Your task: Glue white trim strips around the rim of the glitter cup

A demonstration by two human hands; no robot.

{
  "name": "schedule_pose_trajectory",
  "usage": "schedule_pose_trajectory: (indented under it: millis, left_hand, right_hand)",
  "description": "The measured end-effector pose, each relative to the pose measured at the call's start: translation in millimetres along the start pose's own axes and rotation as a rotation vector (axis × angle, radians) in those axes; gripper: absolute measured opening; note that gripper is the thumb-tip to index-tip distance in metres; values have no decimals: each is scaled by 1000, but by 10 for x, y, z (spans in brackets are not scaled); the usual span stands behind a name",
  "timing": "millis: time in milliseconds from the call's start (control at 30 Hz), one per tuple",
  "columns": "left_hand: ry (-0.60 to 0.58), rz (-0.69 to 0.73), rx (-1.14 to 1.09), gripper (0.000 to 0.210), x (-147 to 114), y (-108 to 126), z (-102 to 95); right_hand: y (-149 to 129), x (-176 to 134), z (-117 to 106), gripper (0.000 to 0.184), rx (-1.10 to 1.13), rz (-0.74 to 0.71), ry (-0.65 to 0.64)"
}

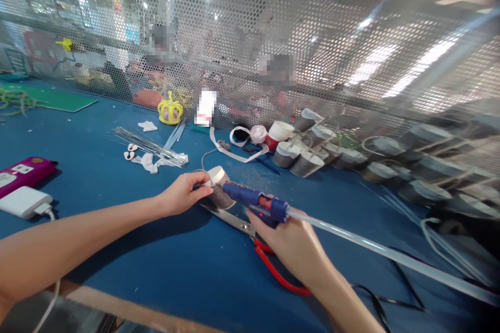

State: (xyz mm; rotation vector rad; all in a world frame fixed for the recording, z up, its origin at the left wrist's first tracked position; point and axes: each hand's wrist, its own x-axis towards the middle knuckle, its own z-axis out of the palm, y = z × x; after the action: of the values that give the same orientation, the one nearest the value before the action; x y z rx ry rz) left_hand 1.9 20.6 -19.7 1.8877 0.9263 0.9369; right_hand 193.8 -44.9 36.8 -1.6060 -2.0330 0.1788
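A small grey cup with a white inside (222, 199) stands on the blue table in front of me. My left hand (187, 191) is closed at its left side, thumb and fingers pinching the rim, where a thin grey cord (203, 157) runs up and away. My right hand (287, 237) grips a blue hot glue gun (250, 199), its nozzle against the cup's right side. A long clear glue stick (363, 242) sticks out of the gun's back. Below the cup and gun lie scissors with red handles (275, 273), partly covered by my right hand.
Several similar grey cups (308, 164) are piled at the right, blurred towards the edge. Thin metal wires (152, 145), white ribbon (244, 156) and a yellow crown-shaped piece (171, 110) lie further back. A white power bank (25, 202) sits left. Perforated metal mesh (226, 26) stands behind.
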Motion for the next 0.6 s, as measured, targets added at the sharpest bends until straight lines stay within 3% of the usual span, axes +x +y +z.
schedule_pose_trajectory:
  millis: [233,433,600]
  left_hand:
    - [-12,34,48,13,0,4,-16]
    - [-18,17,33,13,4,-8,-23]
    - [-30,41,62,12,14,3,-30]
  right_hand:
    - [28,19,-36,19,-38,-3,58]
    - [-8,-5,-5,20,0,38,25]
    - [45,37,-41,20,-92,35,35]
